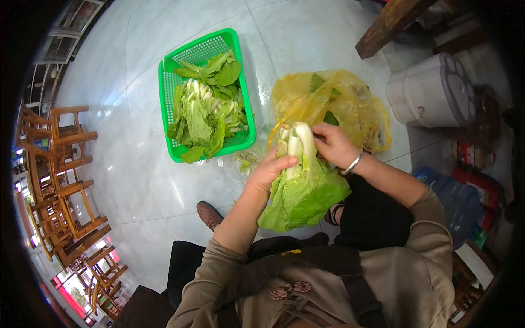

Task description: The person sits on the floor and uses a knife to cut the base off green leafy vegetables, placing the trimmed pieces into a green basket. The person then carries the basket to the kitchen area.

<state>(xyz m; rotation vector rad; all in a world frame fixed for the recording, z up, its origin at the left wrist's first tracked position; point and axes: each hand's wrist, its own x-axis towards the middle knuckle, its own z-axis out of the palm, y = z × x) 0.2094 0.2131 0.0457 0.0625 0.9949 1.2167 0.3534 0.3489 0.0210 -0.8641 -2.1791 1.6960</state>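
Observation:
My left hand [274, 169] is wrapped around a head of leafy greens [305, 197], thumb across its pale stalks. The thick white stalk ends point away from me and the broad leaves hang towards my lap. On the other side, my right hand [334, 143] pinches at an outer stalk; its fingertips are partly hidden. Beyond it a yellow plastic bag [303, 92] lies on the floor, with dark green leaves showing inside. To the left, a green plastic basket [160, 98] holds loose leaves and pale stalks [201, 115].
Leaf scraps [246, 162] lie on the tiled floor [147, 180] between the basket and my left arm. At the right are a pale lidded bin [426, 92], a blue water jug [449, 205] and a wooden leg [385, 28]. Wooden chairs [74, 164] line the left.

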